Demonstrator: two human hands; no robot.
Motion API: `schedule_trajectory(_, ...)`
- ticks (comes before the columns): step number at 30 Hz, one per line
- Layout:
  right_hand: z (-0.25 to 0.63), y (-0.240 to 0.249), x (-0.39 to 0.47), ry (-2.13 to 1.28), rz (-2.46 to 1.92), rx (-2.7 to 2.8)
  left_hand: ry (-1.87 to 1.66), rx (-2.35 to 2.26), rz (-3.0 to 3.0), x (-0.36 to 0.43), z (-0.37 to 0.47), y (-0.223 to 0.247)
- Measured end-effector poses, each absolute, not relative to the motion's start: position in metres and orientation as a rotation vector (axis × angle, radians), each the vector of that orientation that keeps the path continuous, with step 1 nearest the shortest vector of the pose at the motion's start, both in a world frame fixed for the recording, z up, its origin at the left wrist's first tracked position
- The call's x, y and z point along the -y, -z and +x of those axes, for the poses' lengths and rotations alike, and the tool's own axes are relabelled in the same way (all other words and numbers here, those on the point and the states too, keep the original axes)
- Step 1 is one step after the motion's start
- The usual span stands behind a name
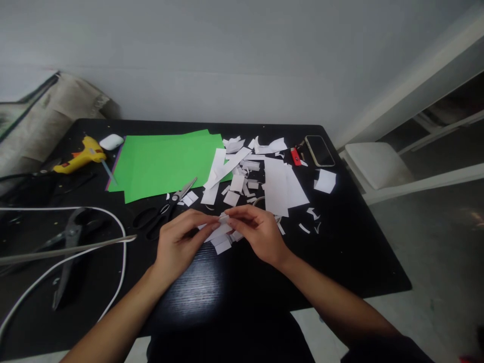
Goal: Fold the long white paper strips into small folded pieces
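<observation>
Near the front middle of the black table, my left hand (178, 241) and my right hand (260, 233) meet with fingertips almost touching. Both pinch a small white paper piece (224, 220) between thumb and fingers. Just beneath and behind the hands lie many white paper scraps (237, 183), some cut square, others in strips. Larger white sheets (276, 185) rest to the right of the scraps. Black-handled scissors (166, 207) lie open beside my left hand, their blades pointing up and right. Green sheets (166, 161) are stacked behind them.
A yellow glue gun (86, 154), a white case (111, 141), large dark scissors (71, 242) and a looping white cable (124, 252) are at the left. A phone (319, 150) and a red object (295, 156) lie at the back right. A white chair (374, 164) stands beyond.
</observation>
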State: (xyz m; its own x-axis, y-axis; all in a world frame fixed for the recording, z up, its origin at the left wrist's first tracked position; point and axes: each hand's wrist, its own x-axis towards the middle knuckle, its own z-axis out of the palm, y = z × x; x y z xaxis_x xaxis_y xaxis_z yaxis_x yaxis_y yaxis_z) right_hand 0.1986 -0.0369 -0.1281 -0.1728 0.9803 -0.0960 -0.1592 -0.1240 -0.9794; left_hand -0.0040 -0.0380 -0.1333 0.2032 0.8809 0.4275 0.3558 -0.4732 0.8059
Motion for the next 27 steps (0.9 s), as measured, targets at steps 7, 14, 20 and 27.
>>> schedule_trajectory(7, 0.1990, 0.1256, 0.0369, -1.533, -1.066, 1.137, -1.235, -1.119, 1.916, 0.0379, -0.0058, 0.1328)
schedule_trajectory(14, 0.1981, 0.1220, 0.0375, -1.543, -1.078, 1.122, -1.249, -1.102, 1.926, 0.0384, -0.0059, 0.1310)
schedule_trajectory(20, 0.1971, 0.1243, 0.0359, -1.516, -1.115, 1.129, -1.266, -1.112, 1.928, 0.0395, -0.0042, 0.1307)
schedule_trajectory(27, 0.1977, 0.1277, 0.0362, -1.444, -1.126, 1.168, -1.262, -1.097, 1.956, 0.0405, -0.0047, 0.1332)
